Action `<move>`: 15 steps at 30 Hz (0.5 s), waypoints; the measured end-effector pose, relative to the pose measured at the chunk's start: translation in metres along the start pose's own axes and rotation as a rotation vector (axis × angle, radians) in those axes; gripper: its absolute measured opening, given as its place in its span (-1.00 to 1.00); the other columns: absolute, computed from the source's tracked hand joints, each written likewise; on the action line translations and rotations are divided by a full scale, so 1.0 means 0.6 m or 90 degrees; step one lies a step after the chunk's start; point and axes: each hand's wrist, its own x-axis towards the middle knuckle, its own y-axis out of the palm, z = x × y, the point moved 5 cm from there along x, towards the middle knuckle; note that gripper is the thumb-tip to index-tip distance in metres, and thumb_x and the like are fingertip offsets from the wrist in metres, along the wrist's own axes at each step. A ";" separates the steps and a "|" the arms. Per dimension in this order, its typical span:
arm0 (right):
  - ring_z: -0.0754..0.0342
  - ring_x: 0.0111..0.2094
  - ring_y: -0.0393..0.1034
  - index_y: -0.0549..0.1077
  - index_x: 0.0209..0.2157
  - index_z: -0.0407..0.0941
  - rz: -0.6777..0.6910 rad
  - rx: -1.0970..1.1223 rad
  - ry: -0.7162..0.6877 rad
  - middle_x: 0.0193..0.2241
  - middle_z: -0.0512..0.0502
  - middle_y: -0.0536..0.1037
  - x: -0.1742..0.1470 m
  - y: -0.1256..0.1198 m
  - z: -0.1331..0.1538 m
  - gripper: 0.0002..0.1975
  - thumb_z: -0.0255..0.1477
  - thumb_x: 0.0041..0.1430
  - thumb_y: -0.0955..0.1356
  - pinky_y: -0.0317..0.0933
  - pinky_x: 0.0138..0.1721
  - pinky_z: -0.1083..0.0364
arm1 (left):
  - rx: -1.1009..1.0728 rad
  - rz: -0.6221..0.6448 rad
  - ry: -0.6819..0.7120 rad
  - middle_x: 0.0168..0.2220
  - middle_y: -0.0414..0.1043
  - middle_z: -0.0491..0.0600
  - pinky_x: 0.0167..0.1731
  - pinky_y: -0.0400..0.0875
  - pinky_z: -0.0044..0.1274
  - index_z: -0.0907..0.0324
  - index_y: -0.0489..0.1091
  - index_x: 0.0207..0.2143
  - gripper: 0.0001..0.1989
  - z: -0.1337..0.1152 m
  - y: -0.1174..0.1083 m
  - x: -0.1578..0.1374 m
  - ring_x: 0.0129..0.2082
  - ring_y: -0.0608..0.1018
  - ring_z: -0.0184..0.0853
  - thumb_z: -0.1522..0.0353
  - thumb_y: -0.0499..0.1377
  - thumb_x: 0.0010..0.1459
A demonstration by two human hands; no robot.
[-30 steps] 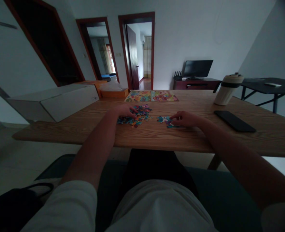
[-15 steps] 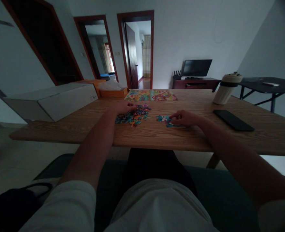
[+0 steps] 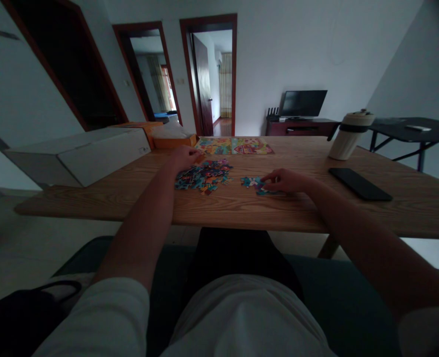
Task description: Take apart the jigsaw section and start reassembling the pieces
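Note:
A loose heap of jigsaw puzzle pieces [image 3: 206,176], mostly teal, purple and orange, lies on the wooden table in front of me. Just beyond its left edge is my left hand [image 3: 184,158], fingers pinched on what looks like an orange puzzle piece [image 3: 200,158]. To the right of the heap, several teal and purple pieces [image 3: 253,183] lie together in a small cluster. My right hand [image 3: 286,180] rests at the cluster's right side, its thumb and index finger closed on a piece there. The fingers partly cover that piece.
A colourful printed sheet [image 3: 234,146] lies at the table's far side. To the left stand a long white box [image 3: 100,151] and an orange tissue box [image 3: 174,144]. A dark phone-like slab [image 3: 359,184] and a cream bottle [image 3: 349,136] are on the right.
My left hand has lifted off the heap and shifted slightly left and away from me, uncovering more pieces. My right hand stays where it was.

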 end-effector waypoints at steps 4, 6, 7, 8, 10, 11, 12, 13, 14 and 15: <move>0.04 -0.45 0.42 0.57 0.16 -0.08 0.010 0.000 -0.008 -0.32 -0.15 0.63 0.003 0.002 -0.002 -0.40 -0.01 0.22 0.41 0.27 -0.33 0.06 | 0.042 0.111 0.065 -0.10 0.64 0.01 -0.08 0.41 -0.48 0.07 0.61 0.03 -0.61 -0.017 0.029 -0.003 -0.12 0.60 -0.18 0.12 0.17 0.29; 0.05 -0.45 0.41 0.57 0.17 -0.07 0.011 -0.001 -0.005 -0.34 -0.14 0.62 0.003 0.002 -0.003 -0.38 0.01 0.22 0.41 0.27 -0.33 0.06 | 0.044 0.162 0.071 -0.09 0.64 0.01 -0.09 0.43 -0.48 0.05 0.57 0.11 -0.58 -0.017 0.039 -0.002 -0.14 0.61 -0.20 0.15 0.21 0.26; 0.05 -0.45 0.40 0.57 0.17 -0.07 0.011 -0.001 -0.004 -0.34 -0.15 0.62 0.003 0.002 -0.003 -0.38 0.01 0.22 0.41 0.27 -0.33 0.06 | 0.039 0.161 0.062 -0.09 0.63 0.00 -0.10 0.44 -0.48 0.05 0.53 0.16 -0.54 -0.013 0.040 0.000 -0.15 0.62 -0.20 0.16 0.23 0.25; 0.05 -0.45 0.40 0.57 0.17 -0.07 0.011 0.000 -0.002 -0.33 -0.15 0.62 0.003 0.002 -0.003 -0.38 0.01 0.22 0.41 0.26 -0.34 0.07 | 0.034 0.139 0.043 -0.07 0.63 0.01 -0.11 0.45 -0.49 0.05 0.49 0.21 -0.50 -0.006 0.037 0.004 -0.15 0.63 -0.21 0.17 0.25 0.24; 0.06 -0.46 0.39 0.56 0.18 -0.08 0.016 0.005 0.002 -0.32 -0.15 0.61 0.002 0.002 -0.002 -0.37 0.01 0.22 0.41 0.26 -0.36 0.07 | 0.030 0.071 -0.014 -0.02 0.61 0.03 -0.10 0.46 -0.51 0.07 0.44 0.25 -0.46 0.019 0.025 0.013 -0.11 0.63 -0.19 0.21 0.26 0.23; 0.06 -0.47 0.38 0.56 0.18 -0.09 0.020 0.008 0.003 -0.32 -0.16 0.61 0.001 0.002 -0.001 -0.36 0.01 0.22 0.41 0.26 -0.36 0.07 | 0.034 0.046 -0.049 0.02 0.60 0.05 -0.07 0.46 -0.51 0.10 0.44 0.25 -0.46 0.035 0.019 0.016 -0.07 0.63 -0.18 0.23 0.26 0.23; 0.07 -0.47 0.38 0.55 0.19 -0.09 0.023 0.013 0.004 -0.31 -0.16 0.61 0.001 0.002 0.000 -0.36 0.01 0.21 0.41 0.26 -0.36 0.07 | 0.043 0.040 -0.086 0.07 0.58 0.08 -0.05 0.45 -0.51 0.14 0.44 0.24 -0.46 0.051 0.015 0.017 -0.02 0.62 -0.16 0.24 0.27 0.23; 0.07 -0.48 0.37 0.55 0.19 -0.09 0.025 0.017 0.007 -0.30 -0.16 0.61 0.000 0.002 0.000 -0.35 0.02 0.21 0.42 0.26 -0.36 0.06 | 0.053 0.052 -0.121 0.11 0.55 0.11 -0.02 0.44 -0.51 0.17 0.44 0.23 -0.46 0.068 0.013 0.017 0.02 0.60 -0.14 0.24 0.28 0.23; 0.07 -0.49 0.38 0.55 0.19 -0.09 0.024 0.018 0.010 -0.30 -0.16 0.61 0.000 0.002 0.000 -0.34 0.03 0.20 0.42 0.26 -0.36 0.05 | 0.059 0.080 -0.151 0.15 0.52 0.14 0.00 0.43 -0.50 0.20 0.45 0.22 -0.45 0.082 0.013 0.014 0.06 0.59 -0.12 0.22 0.29 0.22; 0.06 -0.48 0.38 0.55 0.18 -0.09 0.021 0.019 0.014 -0.29 -0.17 0.61 0.000 0.002 0.000 -0.34 0.04 0.20 0.42 0.27 -0.36 0.05 | 0.060 0.111 -0.170 0.17 0.50 0.16 0.01 0.43 -0.49 0.21 0.46 0.21 -0.43 0.094 0.014 0.011 0.08 0.58 -0.10 0.19 0.32 0.19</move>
